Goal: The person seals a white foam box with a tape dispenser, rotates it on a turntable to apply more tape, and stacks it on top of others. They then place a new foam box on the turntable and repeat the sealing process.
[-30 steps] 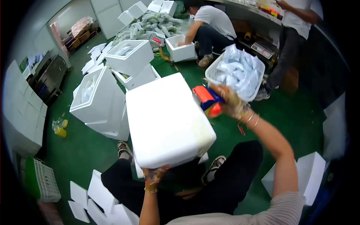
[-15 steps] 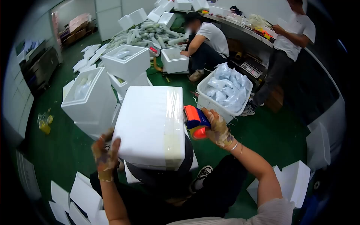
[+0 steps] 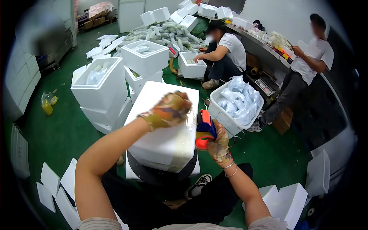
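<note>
A white foam box [image 3: 153,134] with its lid on stands in front of me on a dark round-edged support [image 3: 149,170]. Clear tape runs down the right part of its lid. Above the lid is my left hand [image 3: 166,111], in a patterned glove; its fingers look curled but are smeared by motion. My right hand [image 3: 219,145], gloved the same way, grips an orange and blue tape dispenser [image 3: 207,126] beside the box's right side.
Open foam boxes [image 3: 101,86] are stacked at left. A white tub [image 3: 251,122] of bluish-white bags stands at right. A crouching person [image 3: 230,50] reaches into another foam box [image 3: 188,69] near a pile of wrapped greenish pieces [image 3: 168,34]. Another person [image 3: 312,57] stands by the shelf. Foam lids [image 3: 50,178] lie at lower left.
My left hand has moved from the box's left side to above its lid. The right hand stays beside the box with the tape dispenser. My view has shifted slightly.
</note>
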Tool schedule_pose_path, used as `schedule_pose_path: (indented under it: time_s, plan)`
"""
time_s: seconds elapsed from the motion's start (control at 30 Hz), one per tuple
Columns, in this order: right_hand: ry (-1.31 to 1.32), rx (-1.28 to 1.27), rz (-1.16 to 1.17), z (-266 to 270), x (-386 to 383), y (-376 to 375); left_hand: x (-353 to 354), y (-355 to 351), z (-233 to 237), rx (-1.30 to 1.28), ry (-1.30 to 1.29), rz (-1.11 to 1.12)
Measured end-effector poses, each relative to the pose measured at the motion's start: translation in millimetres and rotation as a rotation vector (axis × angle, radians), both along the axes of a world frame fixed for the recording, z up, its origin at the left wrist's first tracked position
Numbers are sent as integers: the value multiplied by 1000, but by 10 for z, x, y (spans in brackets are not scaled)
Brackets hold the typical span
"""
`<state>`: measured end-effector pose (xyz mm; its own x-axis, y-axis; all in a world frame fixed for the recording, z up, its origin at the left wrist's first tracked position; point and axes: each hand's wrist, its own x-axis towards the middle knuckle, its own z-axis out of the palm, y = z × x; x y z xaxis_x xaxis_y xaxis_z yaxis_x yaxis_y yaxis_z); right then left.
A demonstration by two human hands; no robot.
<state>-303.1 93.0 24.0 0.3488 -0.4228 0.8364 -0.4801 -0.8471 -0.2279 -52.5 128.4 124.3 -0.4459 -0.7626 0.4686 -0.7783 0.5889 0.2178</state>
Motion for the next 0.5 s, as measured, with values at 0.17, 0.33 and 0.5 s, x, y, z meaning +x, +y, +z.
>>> schedule_pose_path:
  time_s: [0.17, 0.33, 0.5]
  plan:
    - [66, 45, -50, 104, -104, 21, 890, 618, 284, -334, 385, 255]
    - [157, 36, -28, 111, -81, -56, 1697, 2073, -1167, 402, 1335, 169]
    - [19, -20, 40, -182, 141, -223, 842, 1812, -1556, 1021, 940, 521]
